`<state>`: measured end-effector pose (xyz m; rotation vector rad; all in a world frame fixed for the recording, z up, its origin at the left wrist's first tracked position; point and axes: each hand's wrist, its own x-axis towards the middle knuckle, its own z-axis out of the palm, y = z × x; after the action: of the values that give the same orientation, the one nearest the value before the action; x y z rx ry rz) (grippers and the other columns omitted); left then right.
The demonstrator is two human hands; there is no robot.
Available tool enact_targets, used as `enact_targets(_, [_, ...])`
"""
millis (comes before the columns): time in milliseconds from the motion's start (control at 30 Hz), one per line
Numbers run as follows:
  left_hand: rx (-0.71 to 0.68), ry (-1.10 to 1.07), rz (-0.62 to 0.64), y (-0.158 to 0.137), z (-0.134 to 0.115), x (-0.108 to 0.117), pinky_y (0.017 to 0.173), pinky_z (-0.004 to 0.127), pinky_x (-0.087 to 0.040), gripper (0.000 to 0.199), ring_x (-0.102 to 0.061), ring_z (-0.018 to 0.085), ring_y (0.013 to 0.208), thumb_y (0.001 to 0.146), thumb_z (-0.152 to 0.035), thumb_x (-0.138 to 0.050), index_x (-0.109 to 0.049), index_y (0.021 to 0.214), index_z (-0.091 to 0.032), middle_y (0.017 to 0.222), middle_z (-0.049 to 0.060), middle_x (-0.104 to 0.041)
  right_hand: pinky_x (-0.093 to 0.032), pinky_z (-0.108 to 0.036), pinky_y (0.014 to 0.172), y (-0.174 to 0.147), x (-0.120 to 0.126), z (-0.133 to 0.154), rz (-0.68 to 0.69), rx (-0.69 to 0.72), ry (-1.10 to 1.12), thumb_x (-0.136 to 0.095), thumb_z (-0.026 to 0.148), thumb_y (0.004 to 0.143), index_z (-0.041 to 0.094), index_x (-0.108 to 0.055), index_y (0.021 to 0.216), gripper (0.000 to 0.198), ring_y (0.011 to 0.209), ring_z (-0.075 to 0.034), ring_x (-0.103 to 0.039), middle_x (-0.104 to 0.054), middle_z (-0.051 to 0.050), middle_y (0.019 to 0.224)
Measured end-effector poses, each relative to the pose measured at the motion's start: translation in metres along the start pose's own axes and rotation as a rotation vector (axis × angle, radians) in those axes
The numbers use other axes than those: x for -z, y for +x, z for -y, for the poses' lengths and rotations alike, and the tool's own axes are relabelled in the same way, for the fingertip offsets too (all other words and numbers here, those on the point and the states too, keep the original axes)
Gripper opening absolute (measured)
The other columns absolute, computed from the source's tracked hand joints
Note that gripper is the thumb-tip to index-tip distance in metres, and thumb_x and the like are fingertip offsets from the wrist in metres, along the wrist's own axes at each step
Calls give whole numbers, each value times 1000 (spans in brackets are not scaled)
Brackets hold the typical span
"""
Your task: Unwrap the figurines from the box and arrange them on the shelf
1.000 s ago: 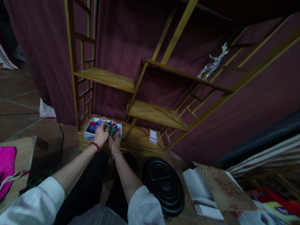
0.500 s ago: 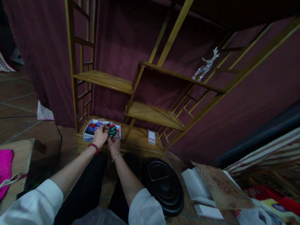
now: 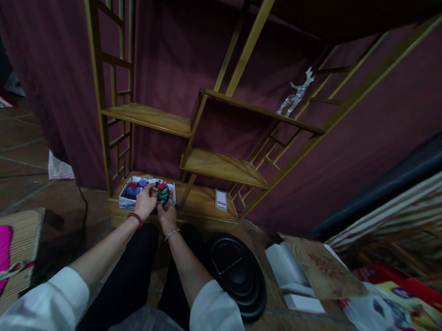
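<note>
Between my two hands is a small dark green, patterned item (image 3: 163,195), too small to name; it looks like folded or bunched material. My left hand (image 3: 146,201), with a red bead bracelet at the wrist, grips it from the left. My right hand (image 3: 167,216), wearing a silver bangle, has its fingers closed on the lower right side. Just behind the hands, a white box (image 3: 126,203) rests on the bottom shelf. Several small red, blue and purple pieces (image 3: 134,187) lie inside it, partly covered by my hands.
The wooden shelf unit (image 3: 224,166) stands ahead, with a clear deer figurine (image 3: 295,95) on an upper shelf. A white card (image 3: 221,199) lies on the bottom shelf. A round black stepped object (image 3: 238,278) sits right of my legs. Farther right are white boxes (image 3: 288,268) and a plastic bag (image 3: 370,313).
The view has shifted slightly, so the shelf appears a little further left. Both hands still hold the green item over the box, with hardly any change in grip.
</note>
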<state>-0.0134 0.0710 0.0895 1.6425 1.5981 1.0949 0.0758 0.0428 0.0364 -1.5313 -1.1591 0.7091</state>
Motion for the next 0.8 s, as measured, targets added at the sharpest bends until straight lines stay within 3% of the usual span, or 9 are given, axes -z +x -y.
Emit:
enact_targets(300, [3,-34,10,0,5,-7,81,30,-47,44,-62,18,84,74,-12,-43,-54,116,-12,98,10,-66,-41,-21,52,-4,6,0,12,-34,-23,-52,38,72,21,-54,87,23,56,-12,-54,-57,3,62])
enact_targets(800, [31,-23,14,4,2,-1,84,31,-45,44,-60,20,92,74,-11,-44,-53,117,-14,102,9,-65,-38,-21,50,-5,5,6,18,-37,1,-53,40,71,20,-56,87,26,53,-12,-52,-55,4,59])
